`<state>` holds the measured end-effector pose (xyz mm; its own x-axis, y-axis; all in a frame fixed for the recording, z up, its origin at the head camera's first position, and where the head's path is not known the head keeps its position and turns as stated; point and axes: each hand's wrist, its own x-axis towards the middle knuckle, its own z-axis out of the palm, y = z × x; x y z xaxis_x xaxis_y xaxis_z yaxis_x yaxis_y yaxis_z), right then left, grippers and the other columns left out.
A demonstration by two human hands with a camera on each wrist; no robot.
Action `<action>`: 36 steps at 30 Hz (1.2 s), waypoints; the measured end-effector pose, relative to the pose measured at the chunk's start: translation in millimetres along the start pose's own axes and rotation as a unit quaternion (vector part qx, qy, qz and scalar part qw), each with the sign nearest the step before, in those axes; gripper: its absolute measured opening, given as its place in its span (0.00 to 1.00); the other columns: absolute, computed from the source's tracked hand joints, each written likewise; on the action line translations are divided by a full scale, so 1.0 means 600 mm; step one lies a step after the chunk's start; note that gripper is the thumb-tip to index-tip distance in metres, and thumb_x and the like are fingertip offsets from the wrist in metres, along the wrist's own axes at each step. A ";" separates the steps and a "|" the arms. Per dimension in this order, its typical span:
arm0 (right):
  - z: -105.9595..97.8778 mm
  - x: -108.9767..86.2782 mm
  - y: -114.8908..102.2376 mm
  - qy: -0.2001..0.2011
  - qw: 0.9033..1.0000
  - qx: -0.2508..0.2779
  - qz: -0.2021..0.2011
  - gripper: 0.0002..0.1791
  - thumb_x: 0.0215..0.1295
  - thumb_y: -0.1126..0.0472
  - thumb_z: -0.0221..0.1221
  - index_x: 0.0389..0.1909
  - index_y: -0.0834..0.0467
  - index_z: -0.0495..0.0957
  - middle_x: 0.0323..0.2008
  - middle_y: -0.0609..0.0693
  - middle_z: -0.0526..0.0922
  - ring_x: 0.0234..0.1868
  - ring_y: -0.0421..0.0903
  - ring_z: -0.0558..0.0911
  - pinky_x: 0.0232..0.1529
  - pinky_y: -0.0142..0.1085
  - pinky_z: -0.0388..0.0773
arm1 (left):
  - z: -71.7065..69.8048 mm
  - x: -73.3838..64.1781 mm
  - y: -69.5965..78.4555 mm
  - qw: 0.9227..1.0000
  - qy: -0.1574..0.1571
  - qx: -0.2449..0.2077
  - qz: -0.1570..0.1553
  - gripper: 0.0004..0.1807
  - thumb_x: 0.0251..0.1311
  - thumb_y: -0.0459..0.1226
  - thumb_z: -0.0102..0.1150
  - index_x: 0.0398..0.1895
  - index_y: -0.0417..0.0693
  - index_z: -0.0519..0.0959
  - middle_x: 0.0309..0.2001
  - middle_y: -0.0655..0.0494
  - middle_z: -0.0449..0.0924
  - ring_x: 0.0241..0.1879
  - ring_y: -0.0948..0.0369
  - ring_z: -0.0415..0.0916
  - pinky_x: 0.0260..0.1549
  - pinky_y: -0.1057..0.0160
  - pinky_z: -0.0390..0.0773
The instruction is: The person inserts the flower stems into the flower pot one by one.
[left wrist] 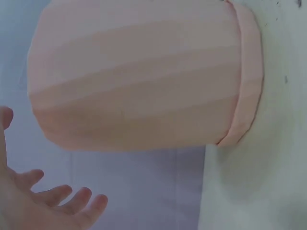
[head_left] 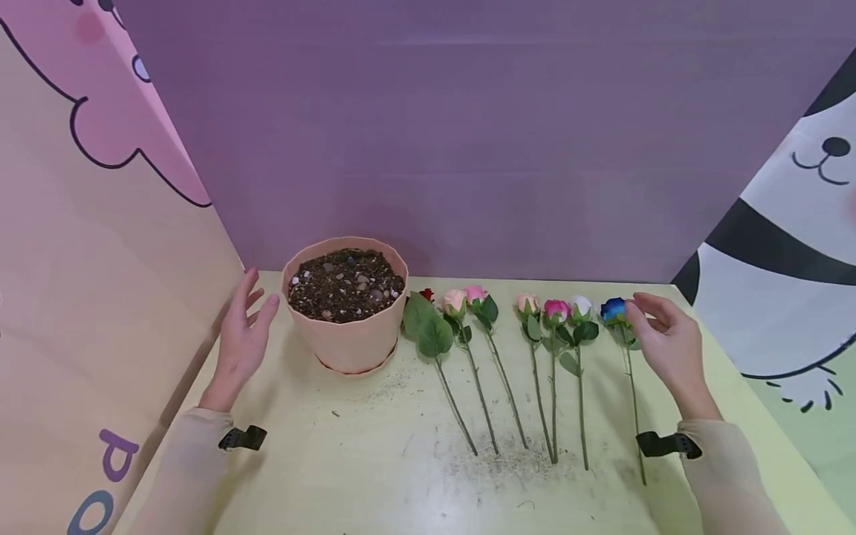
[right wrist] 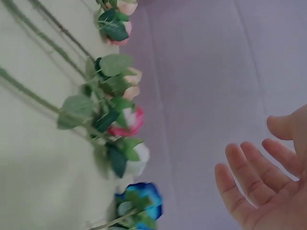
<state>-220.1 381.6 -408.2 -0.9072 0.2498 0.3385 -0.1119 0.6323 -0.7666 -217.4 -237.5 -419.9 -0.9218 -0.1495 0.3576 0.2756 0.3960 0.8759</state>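
Note:
In the head view my left hand (head_left: 242,338) is raised just left of the pink flower pot (head_left: 354,342), fingers spread and apart from it. Dark soil with pebbles (head_left: 344,286) fills the pot. The left wrist view shows the pot's ribbed wall (left wrist: 139,86) beside my loosely extended fingers. My right hand (head_left: 669,345) hovers by the blue rose (head_left: 612,310) at the right end of the row. Its fingers overlap the flower in the head view, but the right wrist view shows the hand (right wrist: 268,182) holding nothing, apart from the blue rose (right wrist: 151,201).
Several more artificial roses lie on the table: a red one (head_left: 426,295), pale pink (head_left: 455,301), pink (head_left: 475,294), peach (head_left: 527,303), deep pink (head_left: 556,310) and white (head_left: 581,305). Soil crumbs dot the tabletop (head_left: 374,475). A purple panel (head_left: 468,148) stands behind.

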 end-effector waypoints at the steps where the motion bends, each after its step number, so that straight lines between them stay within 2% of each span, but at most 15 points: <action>1: 0.000 0.000 0.008 -0.005 1.000 0.007 0.008 0.30 0.79 0.47 0.60 0.70 0.64 0.76 0.45 0.19 0.80 0.39 0.15 0.79 0.38 0.16 0.76 | 0.002 0.001 0.000 1.000 -0.007 -0.008 -0.006 0.38 0.82 0.47 0.50 0.88 0.54 0.50 0.86 0.47 0.53 0.81 0.42 0.58 0.75 0.37 0.63; 3: 0.001 0.000 0.025 -0.017 0.999 0.019 0.028 0.30 0.79 0.48 0.60 0.70 0.66 0.75 0.41 0.16 0.78 0.36 0.17 0.81 0.36 0.19 0.79 | 0.005 0.001 -0.003 1.000 -0.021 -0.015 -0.017 0.38 0.83 0.48 0.49 0.88 0.56 0.49 0.86 0.48 0.51 0.81 0.41 0.57 0.76 0.37 0.62; 6: 0.002 -0.001 0.046 -0.038 0.997 0.016 0.059 0.32 0.79 0.46 0.59 0.71 0.67 0.74 0.41 0.19 0.78 0.34 0.20 0.83 0.35 0.22 0.82 | 0.008 -0.002 -0.009 0.999 -0.030 -0.015 -0.025 0.37 0.83 0.49 0.48 0.88 0.56 0.50 0.86 0.49 0.51 0.82 0.41 0.56 0.76 0.37 0.62; 8: 0.001 -0.005 0.060 -0.052 0.996 0.001 0.079 0.34 0.80 0.45 0.58 0.71 0.67 0.73 0.47 0.30 0.83 0.34 0.20 0.82 0.35 0.24 0.83 | 0.010 -0.004 -0.014 0.999 -0.033 -0.016 -0.026 0.37 0.83 0.48 0.48 0.88 0.54 0.51 0.86 0.49 0.51 0.82 0.41 0.57 0.76 0.37 0.62; 10: 0.000 -0.008 0.075 -0.066 0.993 -0.015 0.101 0.35 0.80 0.44 0.57 0.72 0.68 0.72 0.54 0.47 0.87 0.33 0.20 0.81 0.34 0.25 0.84 | 0.013 -0.005 -0.018 0.999 -0.036 -0.018 -0.022 0.36 0.83 0.48 0.48 0.88 0.54 0.52 0.86 0.49 0.52 0.81 0.41 0.57 0.76 0.37 0.63; 12: -0.002 -0.010 0.089 -0.082 0.989 -0.030 0.121 0.36 0.80 0.43 0.56 0.72 0.68 0.72 0.62 0.63 0.83 0.33 0.19 0.80 0.35 0.26 0.84 | 0.016 -0.004 -0.021 0.999 -0.038 -0.021 -0.018 0.36 0.83 0.48 0.48 0.88 0.54 0.52 0.86 0.49 0.52 0.81 0.41 0.57 0.76 0.37 0.63; 13: -0.003 -0.011 0.096 -0.091 0.987 -0.034 0.131 0.37 0.80 0.43 0.56 0.73 0.68 0.71 0.65 0.68 0.80 0.34 0.20 0.79 0.35 0.27 0.85 | 0.016 -0.003 -0.021 0.999 -0.039 -0.022 -0.017 0.36 0.83 0.48 0.48 0.88 0.54 0.52 0.86 0.49 0.52 0.81 0.41 0.57 0.76 0.37 0.63; 15: -0.005 -0.012 0.109 -0.107 0.982 -0.037 0.154 0.38 0.80 0.42 0.55 0.74 0.68 0.70 0.62 0.66 0.83 0.34 0.21 0.79 0.36 0.29 0.86 | 0.018 -0.002 -0.023 0.999 -0.041 -0.024 -0.016 0.36 0.83 0.48 0.48 0.88 0.55 0.52 0.86 0.50 0.52 0.81 0.42 0.58 0.76 0.38 0.64; 19: -0.005 -0.013 0.127 -0.132 0.975 -0.032 0.177 0.38 0.80 0.43 0.56 0.75 0.69 0.68 0.55 0.53 0.86 0.36 0.24 0.81 0.38 0.31 0.86 | 0.020 -0.001 -0.026 0.998 -0.044 -0.025 -0.021 0.37 0.83 0.48 0.48 0.88 0.53 0.51 0.86 0.48 0.52 0.81 0.42 0.58 0.75 0.38 0.64; 25: -0.004 -0.014 0.144 -0.150 0.972 -0.025 0.180 0.38 0.79 0.46 0.59 0.75 0.71 0.66 0.57 0.59 0.86 0.37 0.26 0.82 0.39 0.30 0.86 | 0.025 -0.003 -0.023 0.998 -0.050 -0.036 -0.025 0.37 0.83 0.47 0.47 0.88 0.52 0.50 0.86 0.46 0.52 0.81 0.42 0.57 0.75 0.38 0.63; 36: -0.007 -0.011 0.160 -0.174 0.965 -0.029 0.193 0.40 0.77 0.47 0.62 0.76 0.72 0.65 0.45 0.37 0.87 0.34 0.26 0.83 0.37 0.33 0.83 | 0.032 -0.002 -0.030 0.998 -0.051 -0.034 -0.011 0.36 0.83 0.46 0.48 0.88 0.54 0.50 0.86 0.45 0.51 0.81 0.42 0.58 0.75 0.38 0.64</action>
<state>-223.4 443.4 -481.6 -0.9591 0.2206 -0.1774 0.2756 0.5842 -0.7634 -226.5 -226.9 -442.2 -0.9497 -0.0626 0.3068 0.2702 0.3308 0.9042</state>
